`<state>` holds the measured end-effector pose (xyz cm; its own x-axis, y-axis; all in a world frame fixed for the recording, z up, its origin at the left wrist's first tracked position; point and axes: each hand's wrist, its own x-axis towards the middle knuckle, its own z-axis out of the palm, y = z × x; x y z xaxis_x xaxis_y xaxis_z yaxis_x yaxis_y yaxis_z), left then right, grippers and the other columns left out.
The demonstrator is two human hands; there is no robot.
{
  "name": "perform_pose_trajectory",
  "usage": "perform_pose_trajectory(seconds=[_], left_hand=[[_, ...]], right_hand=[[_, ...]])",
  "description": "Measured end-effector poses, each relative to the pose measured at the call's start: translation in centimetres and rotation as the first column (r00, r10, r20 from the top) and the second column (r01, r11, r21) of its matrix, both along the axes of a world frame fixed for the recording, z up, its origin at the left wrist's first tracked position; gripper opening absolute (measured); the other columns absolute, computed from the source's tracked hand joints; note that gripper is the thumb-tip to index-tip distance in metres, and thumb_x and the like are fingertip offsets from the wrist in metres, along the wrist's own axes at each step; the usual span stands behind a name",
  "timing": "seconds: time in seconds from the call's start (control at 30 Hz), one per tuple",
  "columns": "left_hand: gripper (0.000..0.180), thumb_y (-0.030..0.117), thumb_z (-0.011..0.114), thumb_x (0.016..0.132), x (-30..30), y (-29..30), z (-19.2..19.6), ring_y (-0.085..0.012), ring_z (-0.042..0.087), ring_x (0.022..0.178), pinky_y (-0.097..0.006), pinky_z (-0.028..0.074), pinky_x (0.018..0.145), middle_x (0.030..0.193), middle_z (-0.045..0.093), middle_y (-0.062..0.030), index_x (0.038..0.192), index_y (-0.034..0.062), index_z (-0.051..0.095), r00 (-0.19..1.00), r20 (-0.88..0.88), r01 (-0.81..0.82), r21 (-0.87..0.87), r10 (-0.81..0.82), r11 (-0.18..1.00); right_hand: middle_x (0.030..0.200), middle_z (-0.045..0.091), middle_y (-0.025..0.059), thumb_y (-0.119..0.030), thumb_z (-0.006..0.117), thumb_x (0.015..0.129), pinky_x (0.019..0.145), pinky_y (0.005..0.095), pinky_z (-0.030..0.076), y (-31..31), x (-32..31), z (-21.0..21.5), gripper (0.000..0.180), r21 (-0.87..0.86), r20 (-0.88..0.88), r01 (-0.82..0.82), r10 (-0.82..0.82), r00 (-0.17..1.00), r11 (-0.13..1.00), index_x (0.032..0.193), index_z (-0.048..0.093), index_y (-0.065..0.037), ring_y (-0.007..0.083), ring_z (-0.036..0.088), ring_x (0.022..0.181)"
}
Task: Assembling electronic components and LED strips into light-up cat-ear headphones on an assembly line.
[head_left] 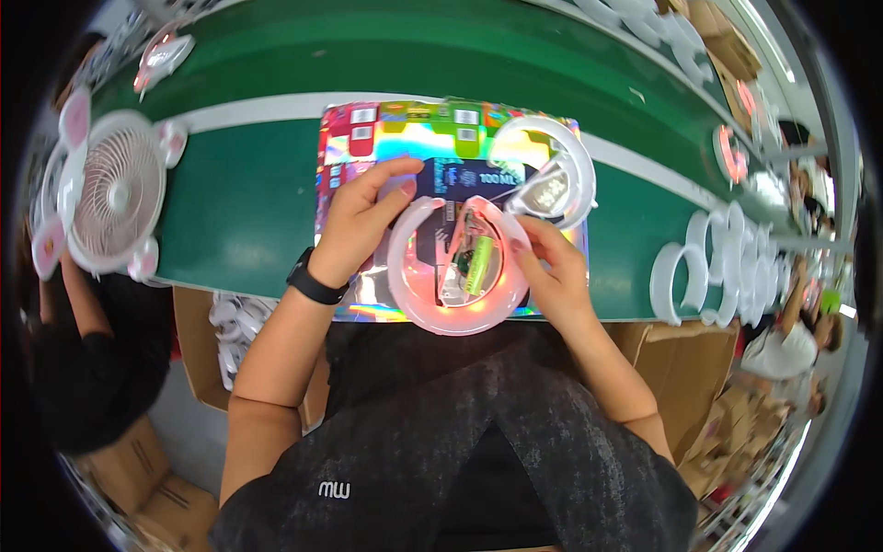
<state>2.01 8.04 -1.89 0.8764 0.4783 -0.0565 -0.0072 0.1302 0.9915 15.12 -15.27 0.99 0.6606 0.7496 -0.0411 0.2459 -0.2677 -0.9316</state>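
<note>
In front of me lies an open white plastic ring housing [452, 318], glowing pinkish red from inside. Within it show a green battery cell [478, 265], thin wires and a small circuit board. My right hand [555, 273] grips its right edge between thumb and fingers. At the upper left of the ring is my left hand [366, 213], index finger and thumb stretched apart with nothing seen between them; its other fingers are partly hidden. Just beyond, a second white ring part [583, 175] with a clear-covered piece rests on a shiny, colourful printed sheet [379, 124].
A white fan with pink-eared trim [118, 195] stands at left, near another person's arm [85, 299]. Several white rings [679, 281] stand at right. Cardboard boxes [676, 368] flank me below the green table [235, 221]. Lit parts [731, 155] lie farther back.
</note>
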Motion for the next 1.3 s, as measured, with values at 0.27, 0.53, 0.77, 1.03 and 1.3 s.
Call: perform_pose_trajectory(seconds=[0.27, 0.53, 0.77, 1.03, 1.3], left_hand=[[0.043, 0.036, 0.035, 0.102, 3.6, -2.0, -1.4, -0.0222, 0.039, 0.139, -0.049, -0.019, 0.114, 0.121, 0.067, -0.0043, 0.126, 0.0101, 0.061, 0.915, -0.092, 0.402, 0.274, -0.392, 0.873], [0.036, 0.035, 0.037, 0.101, 3.3, -1.9, -1.3, -0.018, 0.052, 0.118, -0.049, -0.014, 0.116, 0.093, 0.065, -0.0025, 0.107, 0.0078, 0.059, 0.92, -0.119, 0.392, 0.223, -0.374, 0.893], [0.04, 0.047, 0.043, 0.1, 3.4, -2.4, -3.2, -0.0213, 0.048, 0.118, -0.048, -0.007, 0.116, 0.091, 0.061, -0.0057, 0.11, 0.0084, 0.047, 0.958, 0.179, 0.219, 0.055, -0.225, 0.974], [0.04, 0.014, 0.067, 0.081, 3.4, -1.1, -1.2, -0.0244, 0.041, 0.131, -0.048, -0.017, 0.114, 0.095, 0.062, 0.0003, 0.115, 0.0126, 0.047, 0.908, -0.092, 0.419, 0.19, -0.409, 0.888], [0.04, 0.0, 0.066, 0.081, 2.9, -1.1, 0.0, -0.0248, 0.04, 0.133, -0.043, 0.024, 0.111, 0.105, 0.065, -0.0033, 0.116, 0.0067, 0.049, 0.932, -0.127, 0.346, 0.039, -0.338, 0.938]], right_hand=[[0.113, 0.066, 0.0133, -0.008, 0.067, 0.087, 0.088, 0.0338, 0.05, -0.2, 0.5, -1.2, 0.021, 0.006, 0.15, -0.031, 0.03, 0.988, 0.999, 0.107, 0.069, 0.001, 0.0253, 0.064, 0.104], [0.114, 0.067, 0.0137, -0.009, 0.067, 0.089, 0.087, 0.0343, 0.05, -0.1, 0.6, -1.6, 0.015, 0.083, 0.108, -0.035, 0.026, 0.994, 0.996, 0.1, 0.071, 0.001, 0.0263, 0.064, 0.103], [0.115, 0.065, 0.0139, -0.012, 0.061, 0.093, 0.089, 0.0339, 0.049, -0.9, 1.1, -1.1, 0.018, 0.014, 0.137, -0.043, 0.04, 0.99, 0.999, 0.102, 0.069, 0.002, 0.0267, 0.063, 0.105], [0.113, 0.063, 0.0139, -0.017, 0.062, 0.09, 0.081, 0.0368, 0.052, -1.2, 1.0, -2.0, 0.021, -0.045, 0.279, 0.008, 0.004, 0.96, 0.999, 0.095, 0.066, 0.003, 0.0311, 0.064, 0.096], [0.117, 0.057, 0.0146, -0.012, 0.065, 0.085, 0.075, 0.0392, 0.052, -1.3, 0.4, -1.3, 0.021, -0.124, 0.371, 0.089, -0.037, 0.928, 0.988, 0.101, 0.059, 0.0, 0.0335, 0.063, 0.091]])
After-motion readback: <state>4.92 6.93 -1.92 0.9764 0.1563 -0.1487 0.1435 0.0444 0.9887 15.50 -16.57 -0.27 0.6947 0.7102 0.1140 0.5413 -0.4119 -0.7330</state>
